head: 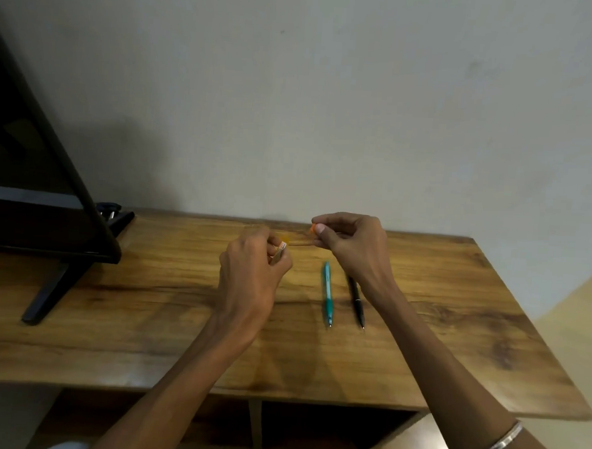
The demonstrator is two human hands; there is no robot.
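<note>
A thin orange-tinted pen [298,244], its middle blurred, is held level just above the far side of a wooden table [145,319], stretched between a person's two hands. The left hand [251,273] has its fingers curled round one end, where a small white label shows; the right hand [351,248] pinches the other, orange end between thumb and forefinger. Below the right hand, a teal pen [327,294] and a black pen [356,296] lie side by side on the tabletop, near each other but apart. A dark screen [33,176] on a slanted foot stands at the left, against a plain grey wall [328,106]. A silver bangle [502,441] circles the right forearm.
</note>
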